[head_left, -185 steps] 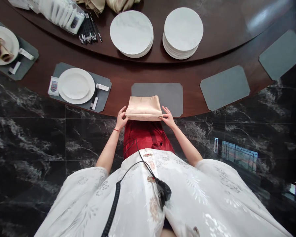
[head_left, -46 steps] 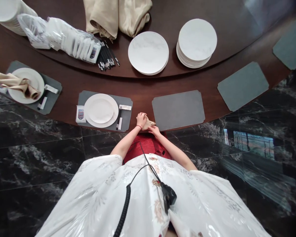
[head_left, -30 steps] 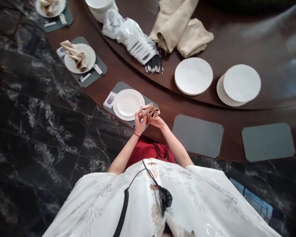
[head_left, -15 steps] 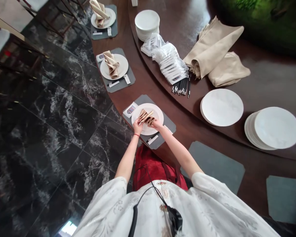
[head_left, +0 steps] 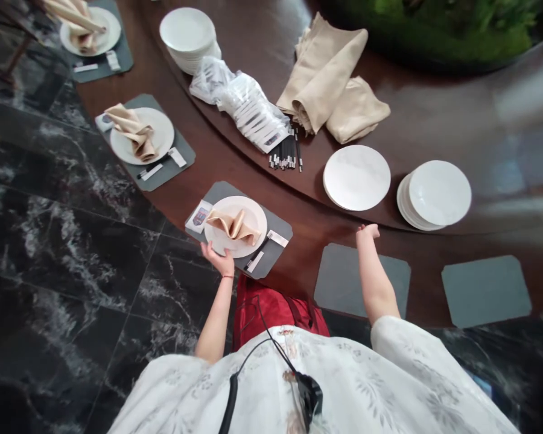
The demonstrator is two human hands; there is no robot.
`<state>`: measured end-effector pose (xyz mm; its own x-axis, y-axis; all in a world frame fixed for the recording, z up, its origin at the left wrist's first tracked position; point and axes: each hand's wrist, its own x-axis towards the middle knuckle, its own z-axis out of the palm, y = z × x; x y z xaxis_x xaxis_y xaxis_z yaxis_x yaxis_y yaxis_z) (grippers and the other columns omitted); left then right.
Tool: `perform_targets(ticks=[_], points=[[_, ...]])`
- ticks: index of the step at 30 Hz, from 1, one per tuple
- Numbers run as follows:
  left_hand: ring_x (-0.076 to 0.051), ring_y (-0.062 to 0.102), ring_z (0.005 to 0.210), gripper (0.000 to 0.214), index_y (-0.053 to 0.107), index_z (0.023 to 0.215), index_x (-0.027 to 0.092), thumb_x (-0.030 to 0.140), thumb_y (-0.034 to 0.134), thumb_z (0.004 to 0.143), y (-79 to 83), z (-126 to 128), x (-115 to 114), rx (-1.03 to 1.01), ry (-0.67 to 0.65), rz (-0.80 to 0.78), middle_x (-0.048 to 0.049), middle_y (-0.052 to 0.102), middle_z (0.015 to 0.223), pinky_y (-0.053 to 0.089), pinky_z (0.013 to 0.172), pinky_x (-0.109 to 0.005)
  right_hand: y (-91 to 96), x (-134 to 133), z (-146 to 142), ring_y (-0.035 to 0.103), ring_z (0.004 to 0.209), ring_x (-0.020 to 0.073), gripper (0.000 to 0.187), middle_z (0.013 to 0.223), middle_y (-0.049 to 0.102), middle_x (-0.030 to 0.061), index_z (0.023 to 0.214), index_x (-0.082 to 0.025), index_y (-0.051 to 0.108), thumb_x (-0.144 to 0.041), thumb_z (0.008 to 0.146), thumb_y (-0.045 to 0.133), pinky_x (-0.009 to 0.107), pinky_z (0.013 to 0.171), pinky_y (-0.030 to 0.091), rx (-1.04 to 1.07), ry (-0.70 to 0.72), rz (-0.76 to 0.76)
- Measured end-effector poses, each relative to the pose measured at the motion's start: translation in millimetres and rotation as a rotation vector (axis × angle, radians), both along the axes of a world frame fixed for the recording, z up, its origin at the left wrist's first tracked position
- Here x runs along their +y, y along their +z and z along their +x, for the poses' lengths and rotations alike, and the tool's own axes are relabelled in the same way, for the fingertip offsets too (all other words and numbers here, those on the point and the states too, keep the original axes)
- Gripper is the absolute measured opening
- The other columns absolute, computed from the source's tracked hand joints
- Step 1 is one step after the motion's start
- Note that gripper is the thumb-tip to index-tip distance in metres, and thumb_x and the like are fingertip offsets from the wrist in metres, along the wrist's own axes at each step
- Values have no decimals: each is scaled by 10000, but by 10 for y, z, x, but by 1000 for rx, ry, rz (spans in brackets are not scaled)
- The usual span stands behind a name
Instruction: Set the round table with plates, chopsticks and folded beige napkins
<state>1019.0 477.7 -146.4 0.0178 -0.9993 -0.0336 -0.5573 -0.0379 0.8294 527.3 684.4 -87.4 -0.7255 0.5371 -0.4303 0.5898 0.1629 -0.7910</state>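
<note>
A folded beige napkin (head_left: 233, 225) rests on a white plate (head_left: 254, 214) on a grey placemat (head_left: 278, 229). My left hand (head_left: 219, 259) is at the plate's near-left rim, fingers spread, holding nothing. Out to the right, my right hand (head_left: 367, 231) reaches over the table just short of a low stack of white plates (head_left: 357, 178). Its fingers are apart, and nothing shows in them. Beside the napkin's plate lie a printed white packet (head_left: 200, 216), chopsticks (head_left: 259, 252) and a small white packet (head_left: 277, 239).
Taller plate stacks (head_left: 440, 193) (head_left: 189, 36) stand on the raised turntable. Plastic-wrapped packets (head_left: 253, 108), loose black chopsticks (head_left: 287, 150) and a pile of beige cloths (head_left: 323, 72) lie there too. Bare placemats (head_left: 344, 277) (head_left: 486, 290) are at the right; other set places (head_left: 163, 129) at the left.
Both hands have let go of the napkin, which now lies fanned on the plate. My right hand has moved right toward the plate stack; my left has drawn back to the rim. The view has shifted right.
</note>
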Motion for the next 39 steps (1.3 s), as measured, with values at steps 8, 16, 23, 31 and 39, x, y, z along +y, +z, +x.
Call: perform_targets(ticks=[8,16,23,31,39], points=[[-343,184,1523,564,424,1395,172,235,575,856,281,-446,652,10,-196,-216,-222,246,1582,173,1240,-567,-31,-241,-242,585,530,82,447,783,564,-35,926,-216,415,-354,747,800,190,431,530,24,447,-35],[-210,690,973,247,671,1035,191,262,444,969,477,-1569,1127,306,-692,68,-94,714,1016,540,956,-384,-105,114,-309,642,718,87,234,849,630,-10,928,-166,488,-239,817,681,255,682,596,224,456,-317],[-237,601,1229,312,615,1207,189,370,511,976,865,-2281,1868,347,-582,-76,-140,633,1276,495,1043,-388,711,1561,-874,684,742,167,433,815,704,51,990,-115,666,-303,655,867,308,679,587,201,949,-483],[-248,644,1178,503,564,1304,177,529,548,944,614,-2867,3317,534,-643,304,-140,657,1260,540,1009,-366,866,1744,-1074,683,793,193,351,771,697,33,871,-102,732,-280,613,889,321,772,573,123,1691,-220],[-198,678,1133,529,479,1373,199,522,518,957,-307,-2633,4245,532,-285,609,-155,663,1270,542,1011,-393,-284,2934,-621,582,1192,297,408,1276,625,169,1220,-123,623,-324,867,663,428,1045,458,163,1340,299]])
